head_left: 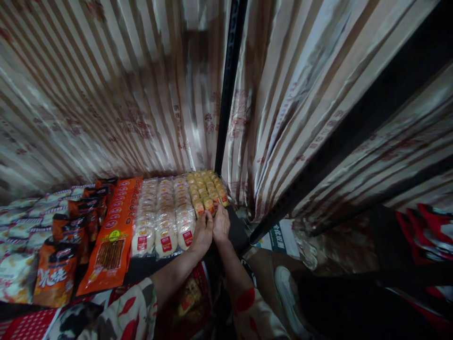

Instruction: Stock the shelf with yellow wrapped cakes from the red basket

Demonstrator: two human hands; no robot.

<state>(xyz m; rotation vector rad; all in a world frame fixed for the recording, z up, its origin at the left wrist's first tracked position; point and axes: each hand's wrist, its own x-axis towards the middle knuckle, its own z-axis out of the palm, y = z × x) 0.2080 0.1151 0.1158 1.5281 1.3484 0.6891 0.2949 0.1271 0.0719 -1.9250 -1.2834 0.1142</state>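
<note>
My left hand [203, 232] and my right hand [221, 224] are close together at the shelf's right end. Their fingers are bent at the front of the rows of small yellow snack packs [204, 188]. Both hands look closed at the fingertips on the front packs, though the exact grip is partly hidden. Left of my left hand lie several rows of round pale cakes in clear wrappers [165, 224] with red labels. Beyond these is a long orange snack bag [112, 241] with brown sticks pictured on it.
Orange-and-black snack bags [55, 271] and white bags [16, 274] fill the left of the shelf. A black upright post [228, 85] stands behind the packs, before a striped curtain [141, 94]. A slanting black post [318, 146], a green-and-white printed packet [283, 238] and a white shoe [287, 295] are at right.
</note>
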